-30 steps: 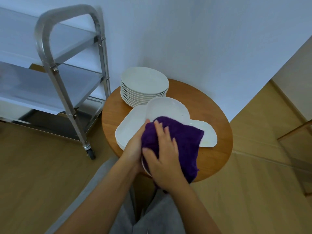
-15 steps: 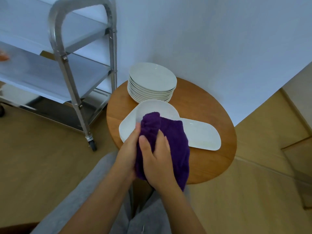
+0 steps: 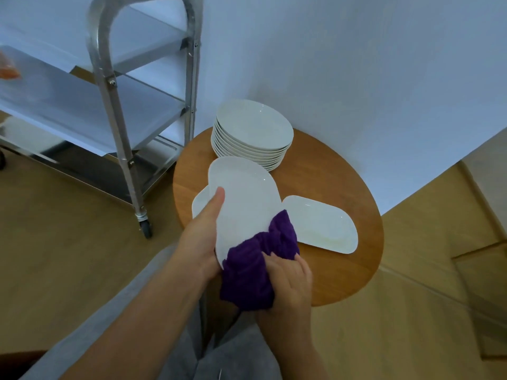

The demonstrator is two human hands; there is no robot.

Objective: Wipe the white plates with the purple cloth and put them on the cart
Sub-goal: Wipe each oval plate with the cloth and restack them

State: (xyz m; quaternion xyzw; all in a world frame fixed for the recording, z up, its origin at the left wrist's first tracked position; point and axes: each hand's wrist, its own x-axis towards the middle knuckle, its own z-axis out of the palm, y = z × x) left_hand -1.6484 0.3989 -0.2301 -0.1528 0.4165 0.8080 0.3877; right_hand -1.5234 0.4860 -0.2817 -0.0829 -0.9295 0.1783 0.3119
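My left hand (image 3: 201, 242) grips the near-left edge of a white plate (image 3: 244, 200), thumb laid flat on its upper face and the rest of the fingers hidden beneath it, so the plate is lifted and tilted above the counter (image 3: 337, 270). My right hand (image 3: 288, 281) is clenched on the purple cloth (image 3: 252, 267), which is bunched against the plate's near edge and hangs down below it; the two hands are close together, with only the cloth and the plate's rim between them. Under the held plate lies a long platter (image 3: 321, 224) flat on the counter, one end showing to the right of the cloth and the other end peeking out to the left of my thumb. Beyond the plate, at the counter's far edge near the wall (image 3: 356, 78), stands a stack of plates (image 3: 252, 135). The counter is round and wooden. To its left stands the cart (image 3: 115, 113), a metal frame with pale shelves, one caster (image 3: 145, 227) resting on the wooden floor (image 3: 68, 237) just beside the counter. An orange blur (image 3: 8, 68) shows at the far left edge of the cart's middle shelf; I cannot tell what it is. My grey trousers (image 3: 233, 357) fill the bottom of the view.
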